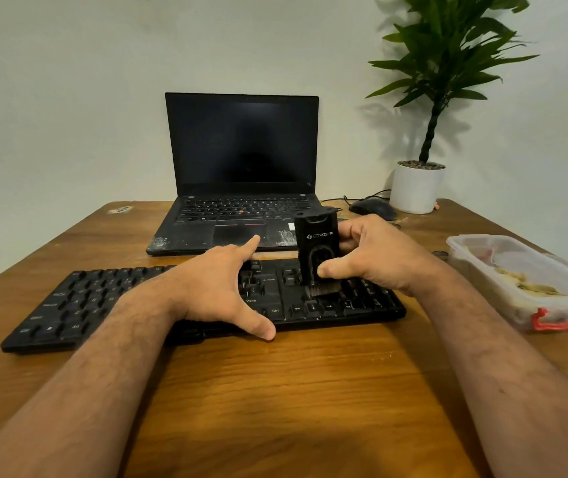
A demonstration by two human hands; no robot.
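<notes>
**Brush upright on keyboard, right hand gripping**

Left hand [222, 288] lies on the black keyboard [79, 305], fingers spread and straight, thumb at the front edge, holding nothing. Key legends read Alt, Ctrl, Shift, Enter. The black cleaning brush [317, 248] stands upright with a white "STRIFF" logo, bristles touching keys above the arrows. Right hand [379, 257] is curled round it, thumb in front.
</notes>
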